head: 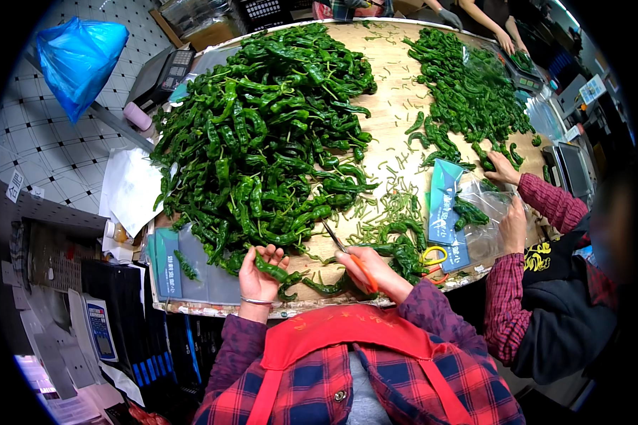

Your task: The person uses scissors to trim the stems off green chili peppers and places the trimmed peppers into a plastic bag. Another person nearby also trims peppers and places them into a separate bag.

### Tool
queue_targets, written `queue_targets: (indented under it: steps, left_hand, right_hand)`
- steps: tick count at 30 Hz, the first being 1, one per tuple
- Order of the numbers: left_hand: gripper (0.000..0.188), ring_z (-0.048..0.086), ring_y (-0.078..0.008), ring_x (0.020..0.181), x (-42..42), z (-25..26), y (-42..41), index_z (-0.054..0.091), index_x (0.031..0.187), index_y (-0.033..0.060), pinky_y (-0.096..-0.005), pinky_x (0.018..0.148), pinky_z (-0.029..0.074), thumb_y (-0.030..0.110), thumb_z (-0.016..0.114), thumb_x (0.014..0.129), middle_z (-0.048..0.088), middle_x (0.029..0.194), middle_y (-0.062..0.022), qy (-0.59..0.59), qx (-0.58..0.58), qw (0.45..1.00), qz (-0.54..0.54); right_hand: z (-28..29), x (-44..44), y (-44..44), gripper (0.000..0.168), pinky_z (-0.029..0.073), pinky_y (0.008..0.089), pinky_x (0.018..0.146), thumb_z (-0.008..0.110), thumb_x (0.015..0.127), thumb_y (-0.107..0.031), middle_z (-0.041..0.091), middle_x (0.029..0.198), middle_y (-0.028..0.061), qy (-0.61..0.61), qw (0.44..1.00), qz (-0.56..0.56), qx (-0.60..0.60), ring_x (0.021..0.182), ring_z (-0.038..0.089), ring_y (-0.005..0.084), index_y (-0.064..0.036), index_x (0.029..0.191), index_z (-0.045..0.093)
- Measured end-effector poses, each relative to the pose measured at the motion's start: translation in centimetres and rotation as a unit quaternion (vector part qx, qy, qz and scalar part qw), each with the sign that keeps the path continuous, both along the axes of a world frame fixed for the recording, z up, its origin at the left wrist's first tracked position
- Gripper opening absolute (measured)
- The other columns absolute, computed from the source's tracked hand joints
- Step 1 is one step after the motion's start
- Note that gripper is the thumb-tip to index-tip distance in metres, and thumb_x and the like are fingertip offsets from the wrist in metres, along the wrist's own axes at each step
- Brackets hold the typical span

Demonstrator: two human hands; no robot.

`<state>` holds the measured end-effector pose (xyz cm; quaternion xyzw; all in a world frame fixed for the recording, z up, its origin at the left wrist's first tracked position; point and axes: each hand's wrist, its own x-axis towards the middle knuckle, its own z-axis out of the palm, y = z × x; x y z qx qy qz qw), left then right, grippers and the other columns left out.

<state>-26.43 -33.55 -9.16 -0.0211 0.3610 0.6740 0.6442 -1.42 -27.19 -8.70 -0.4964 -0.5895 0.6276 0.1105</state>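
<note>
A large heap of green peppers (276, 143) covers the left and middle of the wooden table (399, 106). At its near edge my left hand (263, 276), palm up, holds a green pepper (271, 270) between thumb and fingers. My right hand (369, 271) grips orange-handled scissors (362, 271), their blades pointing up and left towards the heap. Between my hands, more peppers (324, 287) lie near the table's front edge. Cut stems (393, 204) are scattered beyond my right hand. Beside that hand is a smaller cluster of peppers (404, 252).
Printed plastic bags (167, 265) lie at front left, and others (444, 212) at right beside yellow-handled scissors (434, 256). A co-worker's hands (504, 169) are at right, near a second pepper heap (468, 90). A scale (175, 69) stands far left; a blue bag (82, 61) hangs there.
</note>
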Motion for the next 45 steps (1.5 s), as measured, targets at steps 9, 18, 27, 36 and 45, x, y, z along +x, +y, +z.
queue_targets:
  steps: [9,18,27,36,45]
  left_hand:
    - [0.012,0.041,-0.0110,0.049,-1.6,-0.3,0.0,0.052,0.086,0.0122,-0.0316,0.055,0.042,0.021,0.055,0.094,0.040,0.062,0.0042,0.133,0.027,0.990,-0.038]
    - [0.042,0.058,-0.0160,0.102,-1.2,1.0,0.9,0.055,0.125,-0.0028,-0.0289,0.089,0.046,-0.001,0.052,0.084,0.058,0.117,-0.0091,0.671,0.058,0.738,-0.036]
    - [0.042,0.056,-0.0348,0.107,1.5,0.4,3.2,0.050,0.124,-0.0019,-0.0407,0.092,0.044,0.016,0.061,0.087,0.059,0.112,-0.0203,0.758,0.086,0.625,-0.165]
    - [0.009,0.059,-0.0116,0.058,-1.7,-0.6,-2.0,0.061,0.084,-0.0008,-0.0274,0.056,0.049,0.007,0.064,0.082,0.065,0.076,-0.0078,0.470,-0.086,0.869,-0.132]
    - [0.007,0.058,-0.0159,0.058,-0.4,-2.6,-3.9,0.061,0.081,-0.0005,-0.0277,0.055,0.045,0.006,0.063,0.083,0.061,0.067,-0.0085,0.301,-0.104,0.948,-0.004]
  right_hand:
    - [-0.7,-6.1,4.3,0.048,0.049,0.0455,0.065,0.061,0.085,-0.048,0.064,0.069,0.0204,-0.136,0.948,0.117,0.263,0.069,0.064,0.0372,-0.001,0.088,0.066]
    - [-0.3,-3.6,4.4,0.036,0.047,0.0452,0.057,0.067,0.081,-0.041,0.059,0.060,0.0182,-0.076,0.942,0.099,0.310,0.058,0.060,0.0360,-0.005,0.084,0.070]
    - [0.5,-1.0,1.3,0.037,0.046,0.0443,0.053,0.067,0.085,-0.036,0.056,0.056,0.0197,-0.031,0.952,0.070,0.295,0.055,0.058,0.0389,-0.001,0.074,0.064]
    - [0.1,-0.8,-0.3,0.041,0.048,0.0456,0.061,0.069,0.080,-0.041,0.061,0.066,0.0214,-0.132,0.949,0.158,0.237,0.066,0.062,0.0392,-0.001,0.080,0.066]
    - [0.2,-6.0,3.1,0.015,0.052,0.0415,0.064,0.062,0.073,-0.019,0.066,0.071,0.0156,-0.223,0.835,0.285,0.415,0.072,0.066,0.0329,-0.005,0.071,0.067]
